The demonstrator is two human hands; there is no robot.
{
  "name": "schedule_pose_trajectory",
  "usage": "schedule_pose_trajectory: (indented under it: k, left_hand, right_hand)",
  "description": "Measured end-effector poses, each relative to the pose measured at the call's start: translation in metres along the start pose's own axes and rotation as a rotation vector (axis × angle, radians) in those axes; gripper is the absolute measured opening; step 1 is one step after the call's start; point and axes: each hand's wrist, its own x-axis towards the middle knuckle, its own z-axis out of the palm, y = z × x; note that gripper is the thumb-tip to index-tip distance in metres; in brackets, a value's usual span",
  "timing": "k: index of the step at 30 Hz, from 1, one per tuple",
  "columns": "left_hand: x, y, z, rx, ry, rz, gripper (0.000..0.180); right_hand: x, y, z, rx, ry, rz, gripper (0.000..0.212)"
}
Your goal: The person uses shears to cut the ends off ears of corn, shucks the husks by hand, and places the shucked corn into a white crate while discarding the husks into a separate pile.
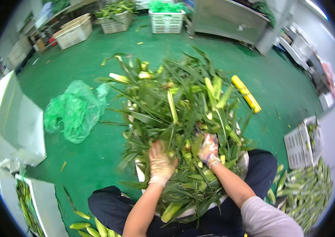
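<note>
A big heap of green corn husks and leaves (155, 114) rises between my knees, piled over a white container (140, 173) whose rim shows only in places. My left hand (161, 161), in a thin pale glove, presses on the leaves at the near left of the heap, its fingers stretched out. To its right, my right hand (210, 149) wears a colourful patterned glove and reaches into the husks. Leaves hide its fingertips, so I cannot make out whether it grips anything. A corn ear in pale green husk (171, 211) lies at the heap's near edge.
Husked-looking green ears (305, 193) pile up at the right beside a white crate (298, 148). More ears (98, 229) lie by my left knee. Green plastic film (76, 112), a yellow roll (246, 94) and white foam boxes (15, 118) surround the heap. Crates (166, 23) stand at the back.
</note>
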Motion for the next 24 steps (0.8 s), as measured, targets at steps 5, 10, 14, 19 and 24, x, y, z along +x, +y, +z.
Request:
schedule_pose_trajectory:
  k: [5,10,14,19,24]
  left_hand:
    - [0.014,-0.017,0.022,-0.094,0.111,-0.011,0.068]
    - [-0.06,-0.034,-0.154,-0.359,-0.111,0.086,0.057]
    - [-0.205,-0.133,-0.241,-0.381,0.464,-0.211,0.043]
    - [-0.412,-0.386,-0.192,0.048,0.629,-1.161,0.042]
    - [-0.531,-0.54,-0.188,0.28,0.499,-1.627,0.038]
  right_hand:
    - [0.014,0.007,0.032,-0.136,0.125,0.063,0.049]
    - [-0.008,-0.012,-0.041,-0.049,-0.114,-0.046,0.073]
    - [-0.038,-0.066,-0.091,-0.311,0.087,-0.005,0.075]
    - [-0.048,-0.201,-0.108,-0.029,0.182,-0.549,0.083]
    - [-0.105,-0.431,-0.069,0.135,-0.258,-0.914,0.072]
